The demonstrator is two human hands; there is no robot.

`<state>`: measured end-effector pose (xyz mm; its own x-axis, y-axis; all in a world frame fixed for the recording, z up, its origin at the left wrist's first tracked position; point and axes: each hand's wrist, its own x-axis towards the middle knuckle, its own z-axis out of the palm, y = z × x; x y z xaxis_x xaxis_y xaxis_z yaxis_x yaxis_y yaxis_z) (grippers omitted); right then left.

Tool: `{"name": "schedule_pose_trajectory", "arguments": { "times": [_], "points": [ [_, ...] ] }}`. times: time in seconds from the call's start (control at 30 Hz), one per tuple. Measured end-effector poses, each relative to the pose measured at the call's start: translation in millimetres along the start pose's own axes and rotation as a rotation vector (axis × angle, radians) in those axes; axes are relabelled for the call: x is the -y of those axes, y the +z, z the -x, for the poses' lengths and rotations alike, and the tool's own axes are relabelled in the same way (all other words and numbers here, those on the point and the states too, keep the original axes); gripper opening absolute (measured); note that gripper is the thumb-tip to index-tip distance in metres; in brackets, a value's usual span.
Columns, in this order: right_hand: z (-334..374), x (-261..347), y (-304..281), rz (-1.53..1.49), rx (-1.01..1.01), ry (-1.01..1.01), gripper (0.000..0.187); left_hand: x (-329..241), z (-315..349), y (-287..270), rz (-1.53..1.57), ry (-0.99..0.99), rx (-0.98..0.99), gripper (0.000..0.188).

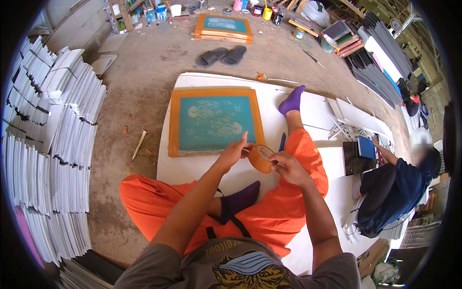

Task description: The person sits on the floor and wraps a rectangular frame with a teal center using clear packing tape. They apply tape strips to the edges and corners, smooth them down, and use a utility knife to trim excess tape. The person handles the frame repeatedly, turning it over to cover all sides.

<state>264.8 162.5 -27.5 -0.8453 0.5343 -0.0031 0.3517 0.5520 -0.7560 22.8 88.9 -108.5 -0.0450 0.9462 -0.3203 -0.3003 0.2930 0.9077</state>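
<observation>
Between my hands is a roll of brown packing tape (260, 163), tilted with its hollow core facing up. My left hand (235, 153) grips the roll's left side, its thumb pointing up. On the other side, the fingers and thumb of my right hand (289, 168) pinch the rim. Just beyond my left hand lies a printing screen (211, 120) with teal mesh, pale jellyfish-like patterns and a frame bordered in brown tape. It rests flat on a white board (192, 168). A dark blue, narrow tool (282, 142) lies beside my right leg.
Stacks of white sheets (57, 144) rise at the left. Ahead are dark slippers (221, 56), another taped screen (223, 24) and several paint containers (161, 12). White offcuts (356, 118) lie right of my foot. A person in dark clothes (394, 192) sits at the right, handling a blue-topped object (366, 147).
</observation>
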Motion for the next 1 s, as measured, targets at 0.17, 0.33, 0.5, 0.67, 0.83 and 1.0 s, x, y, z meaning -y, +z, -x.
{"name": "schedule_pose_trajectory", "arguments": {
  "times": [0.17,0.33,0.5,0.67,0.83,1.0],
  "points": [
    [1,-5,0,0.052,0.020,-0.019,0.027,9,-2,-4,0.048,-0.009,-0.030,0.077],
    [2,-3,3,-0.008,0.015,0.008,0.027,5,6,-4,0.061,-0.017,-0.069,0.073],
    [2,-6,2,-0.045,0.055,0.055,0.030,3,16,-6,0.093,0.078,-0.071,0.051],
    [4,-5,10,-0.204,0.092,0.055,0.031,19,22,-21,0.013,0.066,0.027,0.031],
    [12,-19,27,-0.311,0.114,0.153,0.041,41,29,-26,0.008,0.052,-0.072,0.028],
    [15,-4,42,-0.027,-0.003,0.022,0.056,56,36,-27,-0.024,-0.013,-0.143,0.029]
  ]
}}
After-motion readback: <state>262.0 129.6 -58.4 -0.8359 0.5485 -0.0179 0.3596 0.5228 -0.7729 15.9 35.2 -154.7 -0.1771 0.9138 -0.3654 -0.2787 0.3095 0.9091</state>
